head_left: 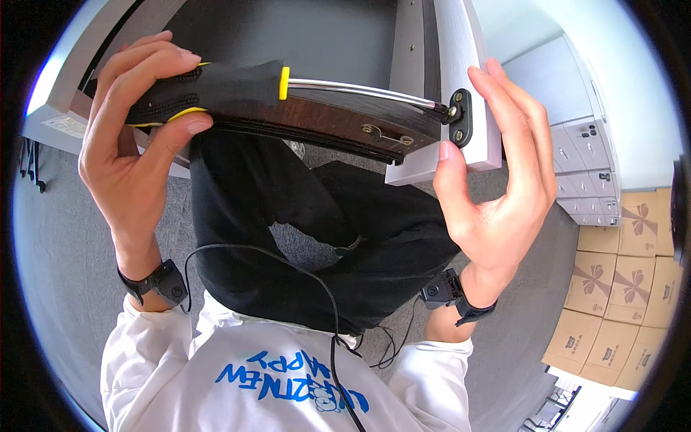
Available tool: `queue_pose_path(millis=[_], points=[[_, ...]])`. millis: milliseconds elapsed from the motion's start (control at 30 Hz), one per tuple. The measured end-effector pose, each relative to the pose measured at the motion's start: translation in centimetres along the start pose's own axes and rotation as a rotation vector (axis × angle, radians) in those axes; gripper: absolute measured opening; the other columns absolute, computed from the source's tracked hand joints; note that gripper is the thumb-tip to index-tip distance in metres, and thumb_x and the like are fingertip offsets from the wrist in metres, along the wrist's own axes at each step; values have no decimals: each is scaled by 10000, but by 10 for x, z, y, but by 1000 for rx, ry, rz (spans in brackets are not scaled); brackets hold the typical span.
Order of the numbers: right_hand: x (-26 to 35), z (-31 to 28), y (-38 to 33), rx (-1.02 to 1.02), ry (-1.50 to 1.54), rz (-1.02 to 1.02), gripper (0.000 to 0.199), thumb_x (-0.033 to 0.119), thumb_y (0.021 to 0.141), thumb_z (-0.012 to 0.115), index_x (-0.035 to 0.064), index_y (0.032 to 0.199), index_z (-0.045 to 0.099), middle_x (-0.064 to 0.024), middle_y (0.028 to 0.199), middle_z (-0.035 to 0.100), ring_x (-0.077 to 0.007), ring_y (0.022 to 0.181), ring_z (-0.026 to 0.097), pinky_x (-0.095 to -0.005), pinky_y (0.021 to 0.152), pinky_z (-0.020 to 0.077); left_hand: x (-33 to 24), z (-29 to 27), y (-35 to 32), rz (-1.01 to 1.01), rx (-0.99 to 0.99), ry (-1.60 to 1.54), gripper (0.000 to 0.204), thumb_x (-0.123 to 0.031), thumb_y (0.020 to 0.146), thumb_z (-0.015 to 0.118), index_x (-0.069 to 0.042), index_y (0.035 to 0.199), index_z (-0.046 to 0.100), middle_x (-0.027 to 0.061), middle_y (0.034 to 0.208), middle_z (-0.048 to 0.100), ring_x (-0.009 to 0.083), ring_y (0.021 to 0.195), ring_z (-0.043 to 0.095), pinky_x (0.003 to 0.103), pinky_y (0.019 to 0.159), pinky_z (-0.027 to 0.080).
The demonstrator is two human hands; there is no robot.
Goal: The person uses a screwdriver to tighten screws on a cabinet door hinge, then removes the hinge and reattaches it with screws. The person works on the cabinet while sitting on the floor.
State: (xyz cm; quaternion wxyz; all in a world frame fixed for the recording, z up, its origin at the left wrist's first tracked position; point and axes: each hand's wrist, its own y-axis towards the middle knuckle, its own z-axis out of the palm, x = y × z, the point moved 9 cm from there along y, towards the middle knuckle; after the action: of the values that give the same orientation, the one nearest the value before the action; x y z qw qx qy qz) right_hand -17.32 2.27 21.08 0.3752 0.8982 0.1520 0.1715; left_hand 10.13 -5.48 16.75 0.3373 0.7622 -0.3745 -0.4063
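Note:
My left hand is closed round the black and yellow handle of a screwdriver, which lies level and points right. Its tip meets the black oval metal fitting on the end of a white board, at or beside one of the fitting's screws. My right hand grips that board, with the thumb near the fitting and the fingers along the far right side. Beneath the screwdriver shaft runs a dark brown wooden panel with a small metal fitting and screws set in it.
My legs in black trousers are bent under the furniture. A thin black cable runs over my lap from the left wrist camera. Grey cabinets and stacked cardboard boxes stand to the right on grey carpet.

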Motion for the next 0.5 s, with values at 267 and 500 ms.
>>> queue_pose_path(millis=[267,500], points=[[3,1,-2,-20,-8,-8,555,-1,717,658,29,1270,685,-203,1284,661,-332,1190,653,-394,1016,497,10,-3,0,-62,17,-60,427,-89,777,853,-115,1189,745,99,1271,686,260,1199,658,335,985,574],[3,1,-3,-38,-1,-32,565,3,711,654,40,1273,690,-190,1286,667,-326,1184,655,-397,1008,501,11,0,-1,-41,46,-46,411,-171,802,852,-124,1196,742,94,1260,688,268,1217,649,337,995,567]])
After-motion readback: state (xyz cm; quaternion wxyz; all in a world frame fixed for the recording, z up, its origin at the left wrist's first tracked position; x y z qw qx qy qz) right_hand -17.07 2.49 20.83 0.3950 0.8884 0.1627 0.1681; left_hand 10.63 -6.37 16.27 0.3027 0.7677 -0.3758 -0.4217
